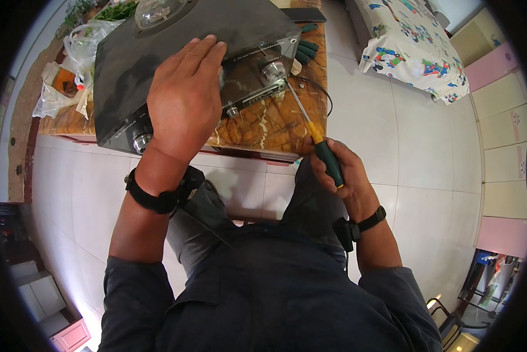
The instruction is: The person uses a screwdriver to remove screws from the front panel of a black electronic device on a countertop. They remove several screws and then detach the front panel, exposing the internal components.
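A black multimedia speaker cabinet (127,83) rests on a brown marble-patterned tabletop (285,134), its control panel tilted towards me. My left hand (186,94) lies flat across the cabinet and hides the middle of that panel. In my right hand (340,165) is a screwdriver (327,160) with a green and yellow handle. The shaft slants up to the panel's right end, its tip at or very near the edge beside a clear round knob (274,70). A small silver knob (232,111) and a larger one (141,143) also stick out of the panel.
Left of the cabinet lie plastic bags (81,53) and greens (116,11). Dark green gloves (306,52) and a thin black cable (327,94) are on the right. A cloth printed with cartoon figures (415,48) covers something beyond the tiled floor (360,114).
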Demonstrator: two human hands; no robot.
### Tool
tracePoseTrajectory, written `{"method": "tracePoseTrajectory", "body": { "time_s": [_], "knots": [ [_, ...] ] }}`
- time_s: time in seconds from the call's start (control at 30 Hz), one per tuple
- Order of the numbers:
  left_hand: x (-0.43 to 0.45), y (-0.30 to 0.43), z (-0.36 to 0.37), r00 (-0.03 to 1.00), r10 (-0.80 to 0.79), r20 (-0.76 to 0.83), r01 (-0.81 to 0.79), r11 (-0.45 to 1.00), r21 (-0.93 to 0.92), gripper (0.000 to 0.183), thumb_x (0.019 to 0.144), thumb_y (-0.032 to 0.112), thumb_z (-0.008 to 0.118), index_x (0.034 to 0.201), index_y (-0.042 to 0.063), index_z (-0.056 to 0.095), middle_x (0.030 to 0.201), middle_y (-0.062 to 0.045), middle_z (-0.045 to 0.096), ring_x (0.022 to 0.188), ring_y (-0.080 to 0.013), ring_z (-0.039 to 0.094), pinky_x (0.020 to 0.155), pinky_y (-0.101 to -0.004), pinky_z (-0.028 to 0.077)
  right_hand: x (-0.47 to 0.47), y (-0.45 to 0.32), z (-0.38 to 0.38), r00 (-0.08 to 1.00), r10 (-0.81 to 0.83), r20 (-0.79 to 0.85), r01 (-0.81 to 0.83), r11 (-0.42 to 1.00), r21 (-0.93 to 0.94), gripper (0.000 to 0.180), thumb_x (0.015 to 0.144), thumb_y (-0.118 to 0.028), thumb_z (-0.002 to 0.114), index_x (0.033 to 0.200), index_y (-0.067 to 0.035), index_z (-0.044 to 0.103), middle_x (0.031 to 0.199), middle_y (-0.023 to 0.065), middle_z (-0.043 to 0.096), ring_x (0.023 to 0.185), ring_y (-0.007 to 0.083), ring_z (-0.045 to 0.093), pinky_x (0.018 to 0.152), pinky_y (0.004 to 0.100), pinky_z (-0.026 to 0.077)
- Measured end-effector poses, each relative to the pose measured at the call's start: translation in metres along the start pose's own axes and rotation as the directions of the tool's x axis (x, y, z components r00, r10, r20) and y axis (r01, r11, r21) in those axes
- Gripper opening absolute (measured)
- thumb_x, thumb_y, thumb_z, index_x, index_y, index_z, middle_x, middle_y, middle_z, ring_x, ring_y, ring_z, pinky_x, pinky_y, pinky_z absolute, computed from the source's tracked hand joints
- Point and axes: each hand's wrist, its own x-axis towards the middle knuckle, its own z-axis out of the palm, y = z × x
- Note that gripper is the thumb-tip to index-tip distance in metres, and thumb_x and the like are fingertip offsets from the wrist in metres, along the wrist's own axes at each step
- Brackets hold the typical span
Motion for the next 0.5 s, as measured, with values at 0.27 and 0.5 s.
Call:
{"method": "tracePoseTrajectory", "body": {
  "time_s": [0.27,0.5],
  "knots": [
    [0.0,-0.001,0.001,1.0,0.013,-0.017,-0.013,1.0,-0.013,0.029,0.086,0.005,0.066,0.115,0.007,0.072,0.119,-0.009,0.072,0.112,-0.028,0.067,0.095,-0.039,0.052,-0.003,-0.005,0.012,0.983,-0.083,-0.166,0.023,0.941,-0.336,0.034,0.106,-0.034,0.046,0.107,-0.002,0.058,0.073,0.0085,0.062,0.048,0.0154,0.055,0.037,0.0253,0.041],
    [0.001,0.0,0.001,1.0,0.009,-0.014,-0.009,1.0,-0.007,0.029,0.086,0.005,0.066,0.115,0.007,0.072,0.119,-0.009,0.071,0.112,-0.0287,0.067,0.095,-0.0395,0.052,-0.003,-0.005,0.024,0.924,-0.234,-0.301,-0.022,0.755,-0.656,0.049,0.106,-0.034,0.045,0.136,0.004,0.051,0.073,0.0082,0.058,0.044,0.0137,0.051,0.037,0.0246,0.04]
  ]
}}
